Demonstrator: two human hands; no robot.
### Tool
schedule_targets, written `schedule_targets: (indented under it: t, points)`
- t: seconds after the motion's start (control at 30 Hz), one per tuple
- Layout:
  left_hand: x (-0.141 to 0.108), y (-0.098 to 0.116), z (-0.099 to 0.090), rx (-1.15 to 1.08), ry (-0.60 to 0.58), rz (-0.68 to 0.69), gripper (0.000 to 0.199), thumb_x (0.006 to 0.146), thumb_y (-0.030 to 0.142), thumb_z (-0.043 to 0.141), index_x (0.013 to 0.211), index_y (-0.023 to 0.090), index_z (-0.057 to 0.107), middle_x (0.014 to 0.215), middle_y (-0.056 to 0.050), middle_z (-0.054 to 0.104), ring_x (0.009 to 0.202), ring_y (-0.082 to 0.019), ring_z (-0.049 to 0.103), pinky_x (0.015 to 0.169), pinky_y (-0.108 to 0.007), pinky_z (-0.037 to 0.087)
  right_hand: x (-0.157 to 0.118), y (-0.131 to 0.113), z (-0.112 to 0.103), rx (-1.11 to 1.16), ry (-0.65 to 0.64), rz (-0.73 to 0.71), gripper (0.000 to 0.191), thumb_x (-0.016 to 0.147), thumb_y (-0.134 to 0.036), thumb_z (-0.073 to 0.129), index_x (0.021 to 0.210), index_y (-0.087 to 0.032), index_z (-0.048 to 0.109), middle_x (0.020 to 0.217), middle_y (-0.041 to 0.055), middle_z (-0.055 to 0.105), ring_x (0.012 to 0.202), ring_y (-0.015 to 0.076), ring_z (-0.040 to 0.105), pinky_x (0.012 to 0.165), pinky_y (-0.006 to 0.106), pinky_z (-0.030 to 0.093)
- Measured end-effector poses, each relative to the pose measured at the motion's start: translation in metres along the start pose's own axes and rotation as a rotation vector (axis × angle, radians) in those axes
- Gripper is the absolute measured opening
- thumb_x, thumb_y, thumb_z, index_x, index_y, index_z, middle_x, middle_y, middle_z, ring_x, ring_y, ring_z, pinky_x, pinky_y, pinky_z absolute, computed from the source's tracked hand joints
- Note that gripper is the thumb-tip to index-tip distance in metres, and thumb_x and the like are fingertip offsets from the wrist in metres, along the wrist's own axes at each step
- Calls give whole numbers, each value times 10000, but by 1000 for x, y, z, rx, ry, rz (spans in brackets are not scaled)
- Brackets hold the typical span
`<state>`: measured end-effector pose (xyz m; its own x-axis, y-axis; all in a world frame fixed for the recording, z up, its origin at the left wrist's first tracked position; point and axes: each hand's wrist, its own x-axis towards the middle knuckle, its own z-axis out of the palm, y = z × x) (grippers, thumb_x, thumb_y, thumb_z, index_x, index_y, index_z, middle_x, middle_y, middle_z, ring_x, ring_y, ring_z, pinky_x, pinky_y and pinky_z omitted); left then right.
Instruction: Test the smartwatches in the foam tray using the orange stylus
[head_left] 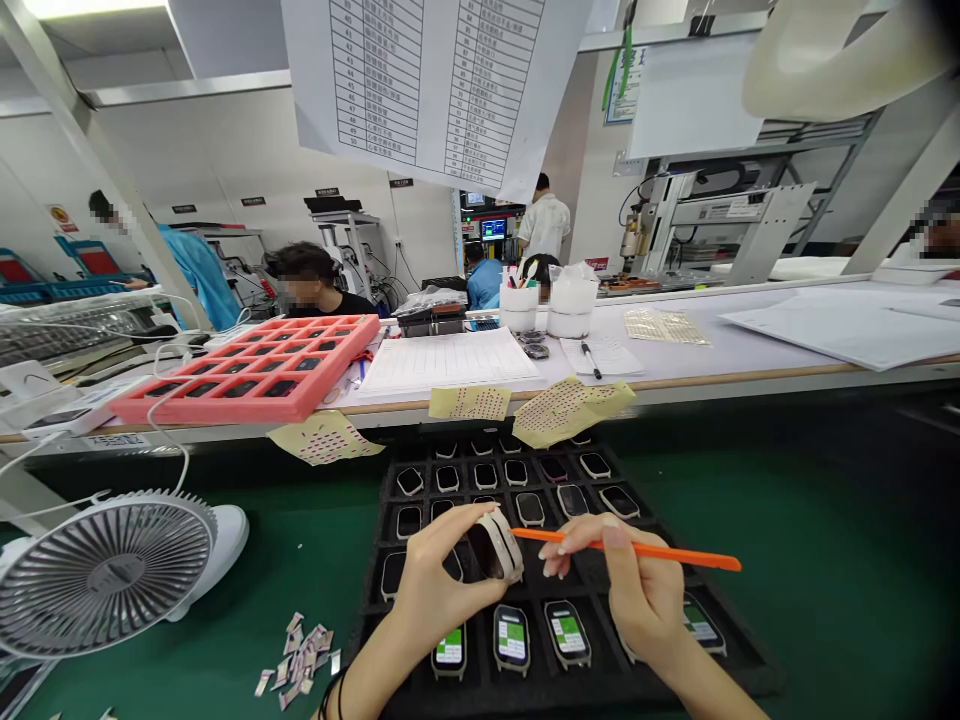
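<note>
Between its thumb and fingers my left hand (pixel 435 580) grips a smartwatch body (pixel 491 545), turned on edge above the tray. Closed around an orange plastic stick (pixel 690 555), my right hand (pixel 645 585) holds it about level. The stick's thin tip points left and reaches the edge of the watch; whether it touches, I cannot tell. Below both hands lies a black compartment tray (pixel 540 690) with rows of strapless watch bodies. Several in the front row, such as one watch (pixel 511 638), have lit green-and-white screens. My hands and forearms hide part of the tray.
A white fan (pixel 112 570) stands at the left, near a pile of small tabs (pixel 300 660) on the green mat (pixel 270 560). On the raised shelf are a pink foam tray (pixel 247 370), papers (pixel 450 360), a pen (pixel 591 360) and white cups (pixel 519 305). Yellow sticker sheets (pixel 574 410) hang from its edge.
</note>
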<state>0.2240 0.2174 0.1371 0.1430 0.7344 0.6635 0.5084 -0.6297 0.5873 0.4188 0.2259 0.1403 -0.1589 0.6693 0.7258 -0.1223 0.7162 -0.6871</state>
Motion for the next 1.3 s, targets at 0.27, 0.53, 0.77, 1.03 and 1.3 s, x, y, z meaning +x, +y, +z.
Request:
schedule_targets:
  t: [0.27,0.53,0.77,1.03,1.3]
  points:
    - [0,1,1,12,-1,-20,532,555,22,703,1069,152,658,1053,-83,718,944,-239,687,846,-322,571,-1,-1,-1,-17,-3,-6,372,1013,-224,311,893,-222,662,761,39,699,613,153,642,530,267,531]
    - [-1,-2,1,22,-2,-33,512,581,60,727,1078,157,651,1052,-78,718,944,-235,686,847,-327,569,0,2,1,-1,3,6,382,1014,-233,309,893,-218,671,771,46,701,614,157,643,530,275,534]
    - [1,1,0,8,-9,-50,483,627,107,733,1096,170,635,1075,-87,707,972,-241,675,855,-336,560,0,2,0,45,24,27,352,1013,-250,332,892,-226,662,795,34,704,632,154,656,545,273,541]
    - [4,-5,2,84,-98,-63,442,631,108,729,1059,165,634,1068,-102,650,997,-242,629,875,-357,530,7,1,-1,-63,85,70,298,1008,-274,363,959,-235,655,934,31,717,741,159,685,659,289,566]
    - [5,-23,-19,273,-241,-165,294,689,205,678,980,187,638,998,-59,649,932,-215,632,831,-305,513,-2,-9,-42,-286,214,92,339,995,-329,387,859,-211,675,809,37,721,625,159,639,620,306,527]
